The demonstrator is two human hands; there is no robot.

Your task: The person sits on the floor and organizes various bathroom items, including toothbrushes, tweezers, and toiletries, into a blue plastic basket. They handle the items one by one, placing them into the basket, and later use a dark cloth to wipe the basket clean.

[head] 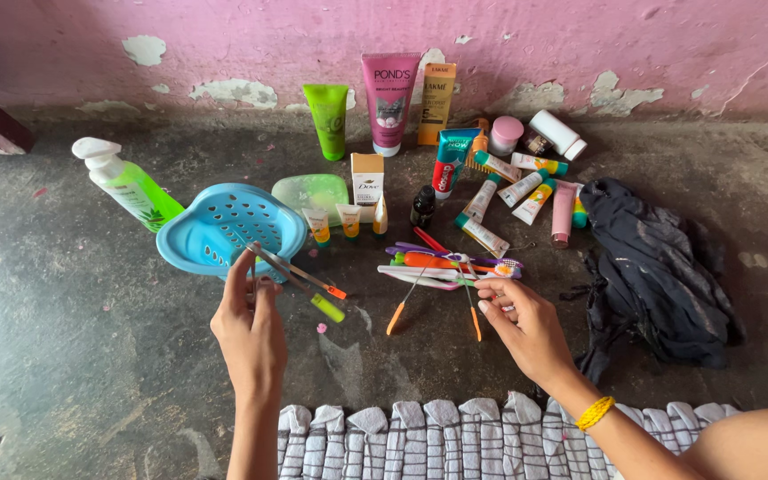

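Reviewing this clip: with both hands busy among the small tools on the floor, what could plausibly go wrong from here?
The left hand pinches two thin metal tools by their ends only; one could slip and fall. The right hand reaches into a crowded pile of toothbrushes, so it may scatter neighbours. The blue basket sits tilted against the green soap box and might tip.

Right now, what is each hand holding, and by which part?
The left hand pinches two thin metal tools with green and orange tips at their upper ends. The right hand holds nothing clearly.

Soft daylight — sharp, faint shadows
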